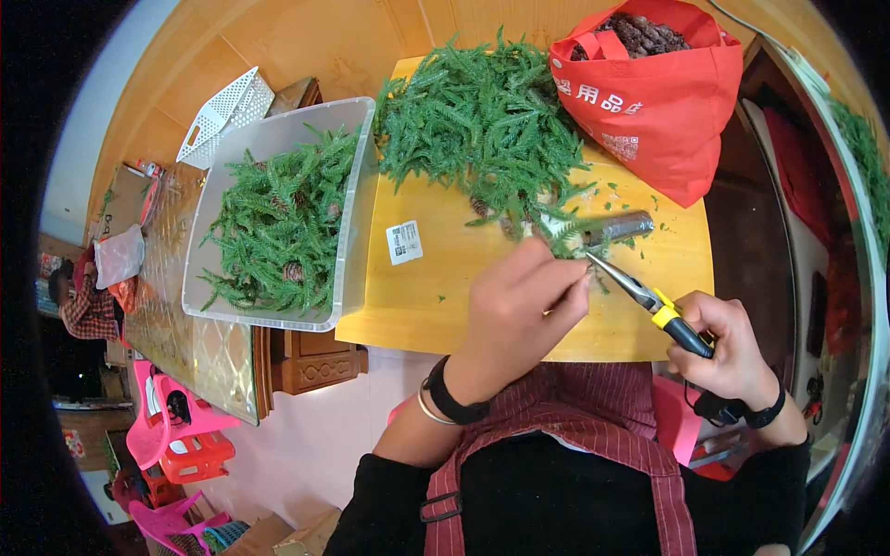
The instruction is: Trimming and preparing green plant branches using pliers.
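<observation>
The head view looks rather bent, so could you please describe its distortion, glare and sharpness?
Head view: dark corners and fisheye bending, the yellow tabletop bowed along its near edge; head view: bright reflections on the shiny table at left; head view: pliers and left hand fairly sharp, the person at far left softer.

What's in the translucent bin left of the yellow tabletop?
Inside the bin are heaped green sprigs, with a few brown cones showing among them. The top layer covers the bin's floor and whatever lies deeper, so those can't be seen.
</observation>
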The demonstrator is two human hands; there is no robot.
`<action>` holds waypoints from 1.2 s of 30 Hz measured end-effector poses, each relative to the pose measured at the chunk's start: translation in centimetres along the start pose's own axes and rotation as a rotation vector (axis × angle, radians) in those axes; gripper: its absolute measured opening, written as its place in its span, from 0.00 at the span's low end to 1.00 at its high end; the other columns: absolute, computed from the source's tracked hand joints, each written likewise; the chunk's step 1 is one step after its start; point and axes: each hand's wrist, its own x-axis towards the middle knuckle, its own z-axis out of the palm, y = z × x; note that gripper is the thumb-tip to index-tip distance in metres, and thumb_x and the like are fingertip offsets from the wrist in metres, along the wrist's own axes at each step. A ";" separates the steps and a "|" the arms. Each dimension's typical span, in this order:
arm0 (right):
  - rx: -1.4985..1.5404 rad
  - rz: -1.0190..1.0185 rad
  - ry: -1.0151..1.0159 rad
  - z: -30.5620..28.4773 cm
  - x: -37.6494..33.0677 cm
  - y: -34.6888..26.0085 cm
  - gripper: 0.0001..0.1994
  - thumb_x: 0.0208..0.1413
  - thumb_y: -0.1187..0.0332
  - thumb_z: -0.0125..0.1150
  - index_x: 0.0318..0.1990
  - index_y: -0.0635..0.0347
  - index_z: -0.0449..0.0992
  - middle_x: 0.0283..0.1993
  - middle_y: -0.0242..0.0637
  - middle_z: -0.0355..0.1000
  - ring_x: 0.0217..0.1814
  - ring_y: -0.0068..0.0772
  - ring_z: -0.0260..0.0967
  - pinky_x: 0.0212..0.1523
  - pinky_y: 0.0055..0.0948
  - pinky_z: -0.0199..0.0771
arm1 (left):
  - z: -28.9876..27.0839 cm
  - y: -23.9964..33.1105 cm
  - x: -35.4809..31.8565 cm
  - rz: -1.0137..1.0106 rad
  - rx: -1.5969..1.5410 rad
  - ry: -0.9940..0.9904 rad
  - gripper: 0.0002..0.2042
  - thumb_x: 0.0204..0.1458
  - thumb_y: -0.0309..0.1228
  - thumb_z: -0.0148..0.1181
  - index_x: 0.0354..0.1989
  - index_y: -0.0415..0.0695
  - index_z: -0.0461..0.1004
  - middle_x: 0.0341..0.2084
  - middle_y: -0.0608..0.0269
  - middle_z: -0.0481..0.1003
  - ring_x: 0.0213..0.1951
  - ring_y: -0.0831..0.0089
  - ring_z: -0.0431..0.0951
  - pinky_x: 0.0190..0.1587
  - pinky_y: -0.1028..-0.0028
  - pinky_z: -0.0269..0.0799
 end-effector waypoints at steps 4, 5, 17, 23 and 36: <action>-0.185 -0.522 0.107 -0.3 1.2 2.1 0.11 0.30 0.74 0.59 0.20 0.59 0.60 0.26 0.36 0.69 0.40 0.40 0.68 0.39 0.30 0.67 | -1.4 -0.4 0.5 -0.329 -0.504 -0.247 0.02 0.42 0.21 0.59 0.25 0.38 0.74 0.20 0.68 0.67 0.25 0.80 0.65 0.29 0.81 0.58; -0.214 -0.530 0.099 -0.5 1.2 2.2 0.11 0.30 0.74 0.59 0.20 0.59 0.61 0.26 0.35 0.69 0.42 0.41 0.67 0.42 0.32 0.66 | -1.5 -0.6 0.5 -0.328 -0.506 -0.248 0.02 0.42 0.21 0.59 0.25 0.38 0.74 0.20 0.68 0.67 0.25 0.80 0.65 0.29 0.81 0.58; -0.239 -0.728 0.058 -0.6 2.7 2.6 0.10 0.32 0.76 0.60 0.20 0.57 0.63 0.27 0.35 0.70 0.41 0.41 0.68 0.40 0.33 0.67 | -1.7 -1.2 0.1 -0.784 -1.186 -0.552 0.06 0.40 0.29 0.59 0.21 0.42 0.70 0.20 0.66 0.69 0.30 0.78 0.64 0.37 0.78 0.56; -0.248 -0.717 0.052 -0.7 2.5 2.7 0.09 0.31 0.76 0.62 0.19 0.59 0.66 0.27 0.38 0.70 0.38 0.42 0.69 0.37 0.31 0.69 | -1.6 -1.3 0.0 -0.842 -1.257 -0.589 0.05 0.38 0.28 0.59 0.22 0.41 0.70 0.20 0.66 0.69 0.31 0.76 0.65 0.39 0.76 0.57; -0.042 -0.090 0.000 -0.1 0.5 -0.1 0.12 0.32 0.76 0.58 0.18 0.57 0.57 0.16 0.33 0.65 0.22 0.30 0.68 0.33 0.28 0.68 | -0.6 -0.7 -0.2 0.029 0.032 -0.095 0.05 0.38 0.20 0.62 0.25 0.39 0.75 0.18 0.65 0.67 0.23 0.76 0.68 0.25 0.78 0.60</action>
